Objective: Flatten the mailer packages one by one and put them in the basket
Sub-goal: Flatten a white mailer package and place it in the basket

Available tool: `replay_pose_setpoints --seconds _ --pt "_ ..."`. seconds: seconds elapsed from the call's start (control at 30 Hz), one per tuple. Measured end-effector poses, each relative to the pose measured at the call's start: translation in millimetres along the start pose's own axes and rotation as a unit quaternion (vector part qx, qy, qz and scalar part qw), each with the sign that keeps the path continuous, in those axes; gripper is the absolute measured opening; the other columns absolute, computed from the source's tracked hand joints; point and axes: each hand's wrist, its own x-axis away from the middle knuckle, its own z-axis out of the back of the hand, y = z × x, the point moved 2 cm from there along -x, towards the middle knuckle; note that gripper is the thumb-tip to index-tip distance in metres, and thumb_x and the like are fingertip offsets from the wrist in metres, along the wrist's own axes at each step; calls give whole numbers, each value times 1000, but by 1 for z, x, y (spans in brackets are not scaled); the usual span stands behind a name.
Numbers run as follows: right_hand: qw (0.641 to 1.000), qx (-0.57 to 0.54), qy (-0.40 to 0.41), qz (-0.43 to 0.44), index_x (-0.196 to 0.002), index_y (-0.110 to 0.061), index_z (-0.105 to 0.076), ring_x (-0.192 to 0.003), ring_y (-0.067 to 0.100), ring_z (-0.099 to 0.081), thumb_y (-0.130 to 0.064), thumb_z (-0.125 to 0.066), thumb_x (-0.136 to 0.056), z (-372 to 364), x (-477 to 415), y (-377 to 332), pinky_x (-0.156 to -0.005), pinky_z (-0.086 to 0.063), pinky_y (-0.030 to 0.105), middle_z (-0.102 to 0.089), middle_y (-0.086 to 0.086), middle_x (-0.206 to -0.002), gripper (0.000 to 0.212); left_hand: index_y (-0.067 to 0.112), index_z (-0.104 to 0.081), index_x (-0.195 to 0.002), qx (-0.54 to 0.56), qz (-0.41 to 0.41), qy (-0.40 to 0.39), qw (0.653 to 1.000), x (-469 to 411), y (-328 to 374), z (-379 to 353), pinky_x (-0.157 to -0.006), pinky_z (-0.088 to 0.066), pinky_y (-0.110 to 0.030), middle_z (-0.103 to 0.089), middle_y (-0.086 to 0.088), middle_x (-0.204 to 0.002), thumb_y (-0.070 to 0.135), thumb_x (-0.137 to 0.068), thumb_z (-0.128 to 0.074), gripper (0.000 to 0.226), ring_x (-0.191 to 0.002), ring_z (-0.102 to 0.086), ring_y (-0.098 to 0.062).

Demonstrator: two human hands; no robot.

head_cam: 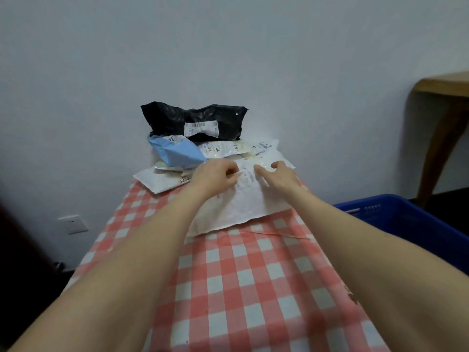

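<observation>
On the red-and-white checked tablecloth (253, 288), a white mailer (241, 207) lies flat toward the far end, its plastic skin finely crinkled and its near edge a little wavy, with faint print across the top. Both bare hands rest on the far half of this white mailer. The left hand (215, 177) has its fingers curled down against the plastic, though whether they pinch a fold cannot be told. The right hand (280, 175) lies looser, its forefinger stretched out along the surface toward the left hand, with a narrow gap between the two. Just behind the white mailer the rest of the packages are heaped against the pale wall (228, 47). A glossy black mailer (177, 120), puffed and creased, with a barcode label, sits on top. Below it, to the left, is a soft blue mailer (177, 153) folded to a point, and beside that are flat pale mailers (228, 148) with printed labels. Another white package (157, 180) pokes out to the left of the white mailer, overhanging the corner of the cloth. To the right of the white mailer, lower than the tabletop, stands the blue plastic basket (406, 219) — hard-walled, with small slots in its side. Farther right is a wooden table (444, 97) with a curved, tapering leg, and well to the left a white wall socket (73, 224).
</observation>
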Motion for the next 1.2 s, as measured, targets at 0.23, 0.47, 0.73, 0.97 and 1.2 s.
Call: replay_pose_setpoints --seconds 0.23,0.47,0.73,0.97,1.2 --pt "999 21 10 -30 -138 -14 -44 -126 35 -46 -65 -52 -80 5 -2 18 -97 -42 42 -46 11 -139 78 19 -53 -128 27 151 61 986 9 -30 -11 -98 -40 -39 -51 -7 -130 32 -94 -50 36 -122 -45 -25" --pt "996 -42 -57 -60 -145 -2 -34 -136 30 -37 -57 -50 -91 -7 -5 39 -104 -33 36 -40 11 -147 79 4 -35 -139 197 370 -87 904 33 -55 -48 -92 -44 -39 -50 -16 -135 40 -91 -48 61 -118 -52 -35" --pt "998 27 43 -38 -121 -14 -54 -113 29 -52 -12 -51 -91 -11 -3 34 -89 -40 31 -56 7 -122 31 5 -36 -137 139 363 1 921 43 -60 -45 -93 -40 -39 -44 -18 -138 5 -94 -41 44 -123 -46 -35" --pt "989 108 46 84 -109 -16 -56 -95 25 -56 -12 -53 -83 5 27 16 -69 -41 30 -53 3 -110 27 19 -53 -91 58 181 75 979 65 -37 -12 -66 -42 -32 -59 3 -90 17 -86 -53 5 -82 -55 -19" --pt "917 320 -25 236 -96 -22 -56 -96 24 -53 -41 -62 -82 -5 72 23 -76 -45 34 -51 1 -107 25 20 -58 -102 -134 -24 6 991 96 -10 -26 -65 -35 -29 -52 1 -102 38 -86 -55 24 -92 -52 -20"
